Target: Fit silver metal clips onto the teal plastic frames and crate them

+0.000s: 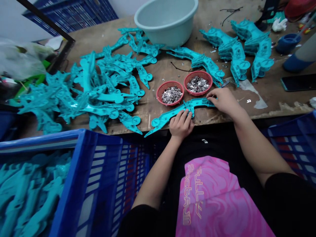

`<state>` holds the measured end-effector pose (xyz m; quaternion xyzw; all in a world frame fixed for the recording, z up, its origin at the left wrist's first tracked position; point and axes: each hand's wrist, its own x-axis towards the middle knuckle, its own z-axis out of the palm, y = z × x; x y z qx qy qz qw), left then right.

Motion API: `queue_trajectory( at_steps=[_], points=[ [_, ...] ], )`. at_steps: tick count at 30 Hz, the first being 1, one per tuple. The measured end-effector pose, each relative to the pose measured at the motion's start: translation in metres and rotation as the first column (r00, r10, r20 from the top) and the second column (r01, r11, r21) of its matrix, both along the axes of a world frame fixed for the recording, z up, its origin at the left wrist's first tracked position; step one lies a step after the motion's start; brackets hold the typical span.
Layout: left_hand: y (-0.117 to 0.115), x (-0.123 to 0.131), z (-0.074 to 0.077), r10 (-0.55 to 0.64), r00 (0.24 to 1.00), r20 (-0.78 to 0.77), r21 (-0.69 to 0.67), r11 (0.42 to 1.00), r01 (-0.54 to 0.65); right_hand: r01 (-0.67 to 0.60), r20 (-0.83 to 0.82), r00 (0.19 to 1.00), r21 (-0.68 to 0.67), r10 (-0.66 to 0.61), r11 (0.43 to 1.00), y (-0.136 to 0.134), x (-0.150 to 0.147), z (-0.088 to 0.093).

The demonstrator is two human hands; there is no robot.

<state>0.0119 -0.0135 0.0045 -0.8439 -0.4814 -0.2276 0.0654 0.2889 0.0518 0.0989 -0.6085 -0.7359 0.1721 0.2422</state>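
A long, jointed teal plastic part lies along the front edge of the wooden table. My left hand grips its middle, fingers curled over the near side. At the part's right end, my right hand is closed in a pinch, thumb and forefinger together; whatever is between them is too small to make out. Just behind the part stand two red baskets, the left basket and the right basket. Both hold small shiny metal clips.
Many teal parts are heaped at left; several lie at right. A pale basin stands behind. A blue crate of teal pieces is at lower left. A phone and loose clip lie at right.
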Motion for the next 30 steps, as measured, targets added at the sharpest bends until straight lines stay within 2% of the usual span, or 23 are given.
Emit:
queue_trajectory(
  at_steps=[9, 14, 17, 20, 22, 25, 27, 30],
  points=[
    [0.001, -0.001, 0.000, 0.002, 1.000, -0.010, 0.019, 1.000, -0.002, -0.038, 0.146, 0.989, 0.004, 0.037, 0.999, -0.005, -0.011, 0.001],
    [0.000, 0.002, 0.006, -0.019, 0.998, 0.061, 0.030, 0.999, 0.017, -0.038, 0.153, 0.988, 0.032, 0.033, 0.999, -0.018, -0.017, 0.000],
    [-0.005, -0.003, 0.022, -0.013, 0.983, 0.183, 0.016, 1.000, 0.010, -0.073, 0.052, 0.996, 0.152, 0.066, 0.986, -0.029, -0.005, 0.003],
    [-0.001, -0.021, 0.054, -0.018, 0.960, 0.281, 0.003, 1.000, 0.018, 0.041, -0.093, 0.996, 0.328, -0.010, 0.944, -0.037, 0.025, 0.001],
    [0.014, -0.036, 0.080, 0.010, 0.960, 0.279, 0.040, 0.999, -0.022, 0.170, -0.162, 0.980, 0.360, -0.118, 0.917, -0.039, 0.048, -0.008],
    [0.059, -0.051, 0.114, 0.156, 0.974, 0.166, 0.051, 0.985, -0.166, 0.291, -0.213, 0.951, 0.360, -0.226, 0.886, -0.038, 0.078, -0.030],
    [0.094, -0.051, 0.127, 0.228, 0.974, -0.013, -0.071, 0.971, -0.229, 0.303, -0.240, 0.944, 0.372, -0.224, 0.878, -0.036, 0.089, -0.042],
    [0.138, -0.043, 0.134, 0.227, 0.916, -0.330, -0.286, 0.901, -0.326, 0.293, -0.270, 0.943, 0.397, -0.195, 0.870, -0.036, 0.094, -0.048]
  ],
)
